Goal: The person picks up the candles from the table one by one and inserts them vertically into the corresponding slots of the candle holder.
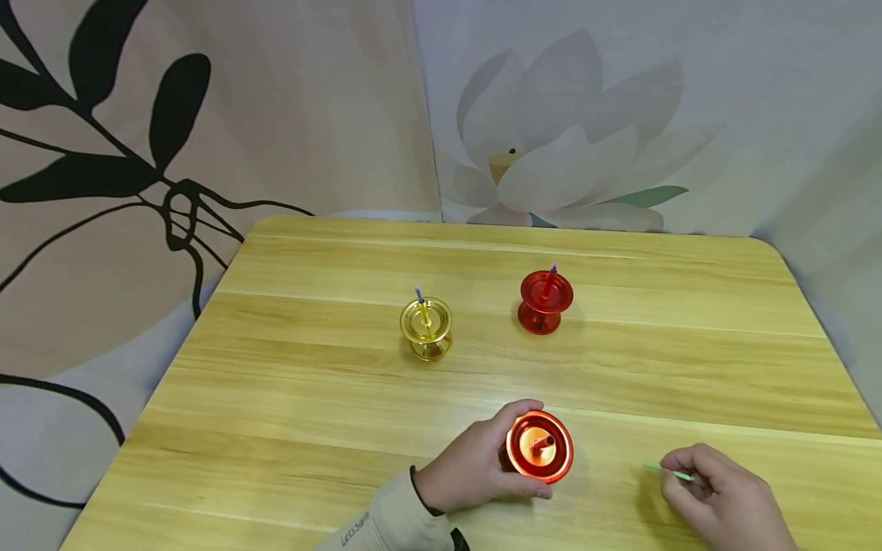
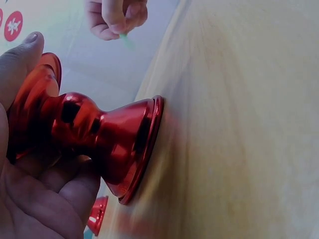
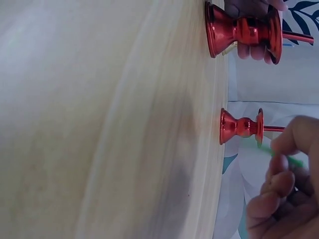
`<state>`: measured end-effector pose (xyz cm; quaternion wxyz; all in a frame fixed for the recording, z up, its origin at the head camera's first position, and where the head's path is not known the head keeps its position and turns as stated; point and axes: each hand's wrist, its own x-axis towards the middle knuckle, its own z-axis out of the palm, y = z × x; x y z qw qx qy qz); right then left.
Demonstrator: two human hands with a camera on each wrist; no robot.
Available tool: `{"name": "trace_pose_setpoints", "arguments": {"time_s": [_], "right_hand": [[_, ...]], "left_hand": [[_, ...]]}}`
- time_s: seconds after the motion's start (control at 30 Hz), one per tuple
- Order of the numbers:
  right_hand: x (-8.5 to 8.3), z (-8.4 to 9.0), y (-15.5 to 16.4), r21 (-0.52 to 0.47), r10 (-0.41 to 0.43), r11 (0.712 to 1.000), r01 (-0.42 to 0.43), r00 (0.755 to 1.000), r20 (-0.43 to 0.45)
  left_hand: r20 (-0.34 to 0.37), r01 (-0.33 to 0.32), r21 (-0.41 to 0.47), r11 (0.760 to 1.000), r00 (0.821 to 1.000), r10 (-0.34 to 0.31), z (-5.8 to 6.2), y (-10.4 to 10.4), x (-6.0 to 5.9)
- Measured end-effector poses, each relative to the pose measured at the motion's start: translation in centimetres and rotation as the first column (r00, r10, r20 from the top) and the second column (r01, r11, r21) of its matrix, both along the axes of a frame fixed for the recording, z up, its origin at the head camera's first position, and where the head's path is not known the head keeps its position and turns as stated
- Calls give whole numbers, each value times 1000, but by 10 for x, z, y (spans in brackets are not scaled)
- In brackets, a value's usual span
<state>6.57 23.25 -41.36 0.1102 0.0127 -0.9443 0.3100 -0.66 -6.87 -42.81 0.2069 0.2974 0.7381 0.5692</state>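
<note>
- We see the left hand (image 1: 472,467) wrapped round the waist of a red holder (image 1: 540,446); thumb on the far side of its top dish, fingers under the dish on the near side.
- That holder stands upright, base flat on the table (image 1: 689,360).
- In its dish: one short red stick (image 1: 543,441) standing in the centre socket, nothing else visible.
- Right hand (image 1: 723,493) is just to the right of the held holder, fingers curled, pinching a thin green stick (image 1: 667,471) at the tips. The stick's free end points left toward the holder, not touching it.
- Beyond the left hand, well apart: a gold holder (image 1: 426,328), upright, with a blue-tipped stick (image 1: 419,298) in its socket.
- Beyond and between the hands: a second red holder (image 1: 545,301), upright, with a purple-tipped stick (image 1: 551,274) leaning in its socket.
- Left wrist view confirms the grip on the waist; right wrist view shows both red holders beyond the fingers (image 3: 279,184).
</note>
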Motion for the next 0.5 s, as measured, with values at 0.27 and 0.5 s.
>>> {"name": "trace_pose_setpoints", "arguments": {"time_s": [0.27, 0.5], "right_hand": [[-6, 2, -2, 5, 79, 997, -79, 987, -143], [-11, 9, -9, 19, 110, 994, -108, 982, -152]], "left_hand": [[-9, -1, 3, 1000, 1000, 1, -1, 0, 0], [-23, -3, -6, 1000, 1000, 3, -1, 0, 0]]}}
